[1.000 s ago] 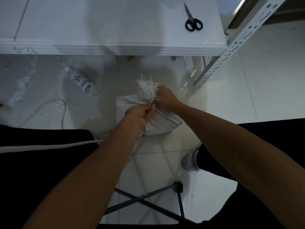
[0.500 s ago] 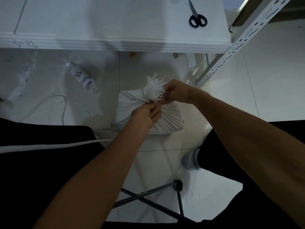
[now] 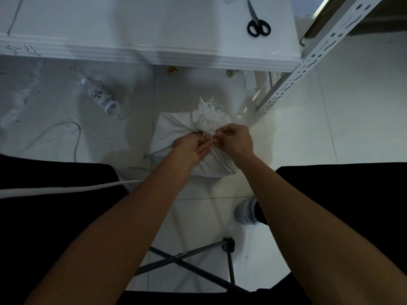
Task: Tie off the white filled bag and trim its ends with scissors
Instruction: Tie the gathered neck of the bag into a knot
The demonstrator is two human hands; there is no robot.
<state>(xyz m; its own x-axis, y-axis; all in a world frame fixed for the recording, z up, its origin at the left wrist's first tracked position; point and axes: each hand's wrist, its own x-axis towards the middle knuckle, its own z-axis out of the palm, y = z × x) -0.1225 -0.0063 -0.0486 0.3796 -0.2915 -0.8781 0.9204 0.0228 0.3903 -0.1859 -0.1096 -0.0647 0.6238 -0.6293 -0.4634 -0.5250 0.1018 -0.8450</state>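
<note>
A white filled bag (image 3: pixel 174 130) lies on the tiled floor between my legs. Its gathered neck ends in a frayed white tuft (image 3: pixel 209 116). My left hand (image 3: pixel 191 145) and my right hand (image 3: pixel 236 139) meet just below the tuft, fingertips pinched together on the tie at the neck. The tie itself is hidden by my fingers. Black-handled scissors (image 3: pixel 257 24) lie shut on the white table (image 3: pixel 132 29), far from both hands.
A plastic water bottle (image 3: pixel 102 100) lies on the floor left of the bag. A white perforated shelf post (image 3: pixel 308 62) rises at right. A white cable (image 3: pixel 66 190) crosses my left leg. Black crossed stool legs (image 3: pixel 193 260) and a shoe (image 3: pixel 245 211) are below.
My right hand has drawn back from the tuft's right side to below it, meeting the left hand. The bag has settled flatter on the floor.
</note>
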